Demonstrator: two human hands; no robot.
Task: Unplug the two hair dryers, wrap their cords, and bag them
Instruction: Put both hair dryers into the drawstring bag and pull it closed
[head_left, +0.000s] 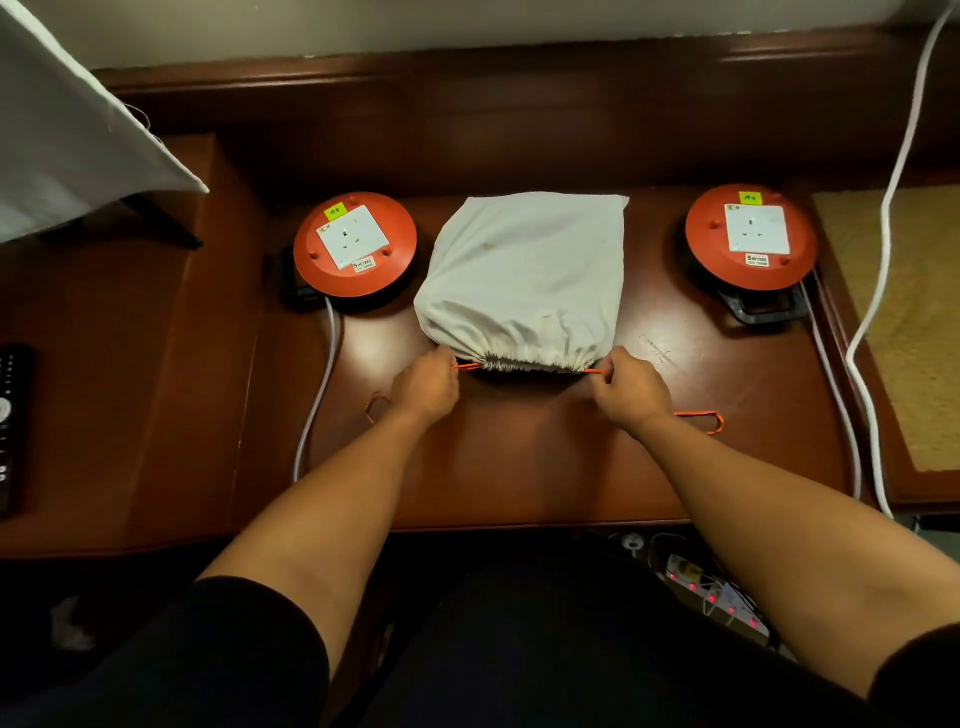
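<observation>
**Both hands pulling the drawstring tight**

Bare forearms reach up from the bottom of the frame. Left hand (423, 387) and right hand (631, 387) each pinch the orange drawstring (592, 371) at either side of the white bag (524, 275), whose mouth is gathered nearly closed, mid-frame on the wooden desk (545, 467), between two red socket reels (356, 249).

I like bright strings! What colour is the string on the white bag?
Orange. The drawstring shows best in the head view, pulled out both sides of the white bag.
</observation>
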